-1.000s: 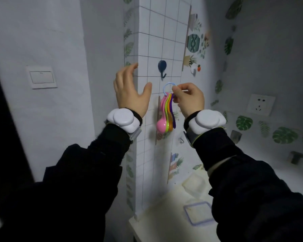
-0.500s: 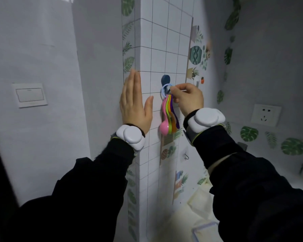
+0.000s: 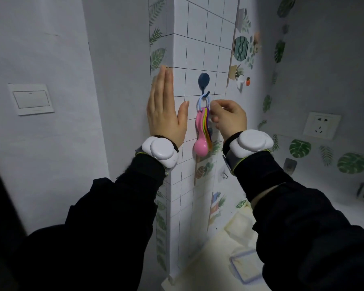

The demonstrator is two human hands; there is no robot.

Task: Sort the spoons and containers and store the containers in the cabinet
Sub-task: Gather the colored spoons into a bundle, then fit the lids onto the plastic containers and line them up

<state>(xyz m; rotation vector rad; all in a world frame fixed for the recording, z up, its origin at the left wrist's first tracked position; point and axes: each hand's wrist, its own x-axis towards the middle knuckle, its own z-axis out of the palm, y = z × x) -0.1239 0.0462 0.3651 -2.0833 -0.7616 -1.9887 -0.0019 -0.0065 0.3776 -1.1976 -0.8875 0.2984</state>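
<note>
The open left hand lay flat on the white tiled wall, probably for balance; the right hand pinched the colourful plastic measuring spoons, whose ring hung on the dark blue wall hook.

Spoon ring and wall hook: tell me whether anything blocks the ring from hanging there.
Nothing visible does. The ring is already looped over the prong of the hook. The right hand pinches the spoons just beneath it, and the left hand lies flat on the tiled wall, off to the side.
</note>
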